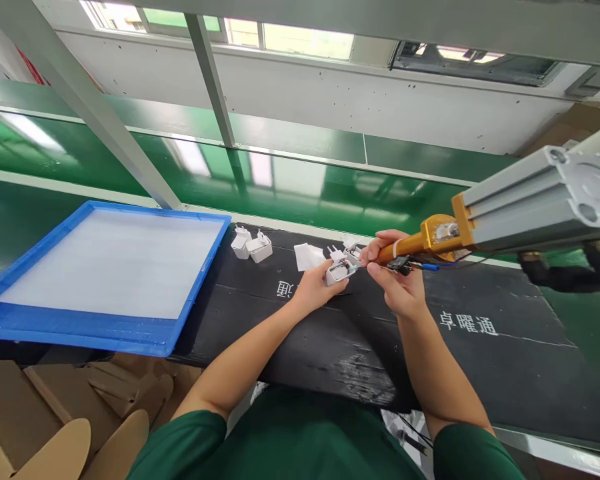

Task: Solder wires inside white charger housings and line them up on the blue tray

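My left hand (pixel 316 288) is closed round a small white plug housing (pixel 338 271), whose two pins point up. Fingers of my right hand (pixel 399 283) are wrapped round the front of an orange-gold tool (pixel 405 247), its tip close beside the housing. A small black part with a blue connector (pixel 430 267) hangs under the tool. Just behind the held housing is another white plug piece (pixel 351 245). A white sheet or flat piece (pixel 309 257) lies to its left. Farther left, two white plug housings (pixel 260 247) stand side by side on the black mat (pixel 300 347).
A blue-rimmed tray (pixel 175 330) with a white liner lies on the left. A large grey metal cylinder (pixel 540 200) reaches in from the right, joined to the tool. Brown cardboard pieces (pixel 40 413) are at the lower left. A green conveyor (pixel 300 183) and grey frame posts stand behind.
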The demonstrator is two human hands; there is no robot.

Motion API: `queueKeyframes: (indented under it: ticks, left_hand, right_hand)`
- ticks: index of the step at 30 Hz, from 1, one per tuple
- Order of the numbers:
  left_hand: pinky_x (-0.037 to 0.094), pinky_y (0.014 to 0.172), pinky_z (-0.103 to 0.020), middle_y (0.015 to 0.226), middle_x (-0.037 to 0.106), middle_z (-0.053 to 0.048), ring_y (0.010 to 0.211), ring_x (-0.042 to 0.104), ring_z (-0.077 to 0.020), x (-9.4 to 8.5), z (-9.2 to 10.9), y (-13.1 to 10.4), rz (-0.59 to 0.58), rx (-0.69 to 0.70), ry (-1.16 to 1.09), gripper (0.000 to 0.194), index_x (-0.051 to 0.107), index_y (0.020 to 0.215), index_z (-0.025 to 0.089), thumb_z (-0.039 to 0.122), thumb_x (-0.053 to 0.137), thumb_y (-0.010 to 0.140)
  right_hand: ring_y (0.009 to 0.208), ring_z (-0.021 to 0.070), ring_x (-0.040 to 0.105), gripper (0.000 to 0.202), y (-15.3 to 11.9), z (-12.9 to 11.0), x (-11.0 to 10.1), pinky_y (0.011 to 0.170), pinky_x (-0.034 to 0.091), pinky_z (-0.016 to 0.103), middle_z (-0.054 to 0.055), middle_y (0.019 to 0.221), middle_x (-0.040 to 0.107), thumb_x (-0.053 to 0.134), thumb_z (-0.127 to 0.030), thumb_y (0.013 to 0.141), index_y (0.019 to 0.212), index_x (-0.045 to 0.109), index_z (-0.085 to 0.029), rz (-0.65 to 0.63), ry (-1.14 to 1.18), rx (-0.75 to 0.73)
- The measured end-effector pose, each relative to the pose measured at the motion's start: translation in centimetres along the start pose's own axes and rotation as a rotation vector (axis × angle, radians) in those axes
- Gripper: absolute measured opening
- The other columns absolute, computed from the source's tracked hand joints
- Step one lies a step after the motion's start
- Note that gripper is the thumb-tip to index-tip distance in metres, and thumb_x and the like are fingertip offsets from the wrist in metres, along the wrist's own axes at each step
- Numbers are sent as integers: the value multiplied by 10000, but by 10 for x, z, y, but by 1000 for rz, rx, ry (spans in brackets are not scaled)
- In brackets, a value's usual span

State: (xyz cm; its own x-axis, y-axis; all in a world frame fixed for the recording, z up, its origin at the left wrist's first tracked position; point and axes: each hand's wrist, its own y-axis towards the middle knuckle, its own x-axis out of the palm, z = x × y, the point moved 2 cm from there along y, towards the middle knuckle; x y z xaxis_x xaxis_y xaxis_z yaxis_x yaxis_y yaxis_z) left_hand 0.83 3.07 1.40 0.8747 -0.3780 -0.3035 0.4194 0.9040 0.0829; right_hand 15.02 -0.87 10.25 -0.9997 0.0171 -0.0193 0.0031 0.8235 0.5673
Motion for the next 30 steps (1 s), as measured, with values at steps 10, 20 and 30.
queueKeyframes:
  ticks: [10, 20, 30]
  left_hand:
    - [440, 656, -247, 809, 675, -14, 717, 596, -166, -1, 4, -1, -2, -5, 111, 274, 666, 993, 178, 371, 673, 798]
    - [462, 665, -255, 768, 659, 1, 689, 586, -156, 6, -4, 1, -30, 0, -8, 267, 632, 909, 166, 361, 710, 746]
    - [509, 776, -286, 910, 707, -35, 837, 652, -193, 16, -5, -2, -11, 116, -164, 342, 634, 1018, 159, 364, 707, 753]
  right_hand:
    - [806, 172, 556, 495, -3, -4, 0, 779, 526, 390, -1, 897, 510, 722, -258, 791, 1243, 528, -317, -36, 10, -15]
    - [804, 190, 548, 524, -12, -6, 6, 799, 519, 424, 13, 898, 491, 732, -265, 769, 1249, 528, -321, -40, 9, -9]
    - [782, 206, 545, 564, -21, -5, 8, 825, 538, 468, 18, 880, 496, 749, -356, 744, 1253, 509, -337, -3, -24, 12]
